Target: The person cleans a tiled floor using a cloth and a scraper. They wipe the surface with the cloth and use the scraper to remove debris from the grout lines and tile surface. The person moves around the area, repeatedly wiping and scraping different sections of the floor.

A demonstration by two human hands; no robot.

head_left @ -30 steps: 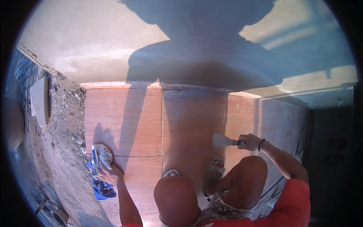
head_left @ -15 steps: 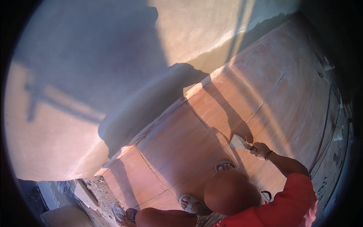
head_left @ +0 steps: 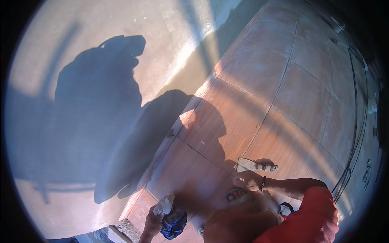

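My left hand [head_left: 150, 222] grips a bundle of cloth, with a pale piece [head_left: 165, 204] on top and a crumpled blue piece [head_left: 173, 222] beside it, low over the tiles at the bottom. A putty knife with a wide metal blade [head_left: 246, 165] lies on the wood-look floor tiles [head_left: 251, 93]. Just below the knife, my right hand [head_left: 247, 180] is off its handle, fingers loosely bent with nothing visible in them. My knees and sandaled feet are beneath my hands.
A plastered wall [head_left: 101, 24] covered in shadows runs diagonally along the tiles, with a narrow pale skirting strip [head_left: 187, 115] at its foot. Dark cables [head_left: 354, 121] run along the right side near a small white container [head_left: 337, 25]. Rubble [head_left: 129, 227] shows at the lower left.
The view has swung right along the wall. My right hand has let go of the putty knife, now lying on the tiles. My left hand has brought the cloth inward, nearer the knees.
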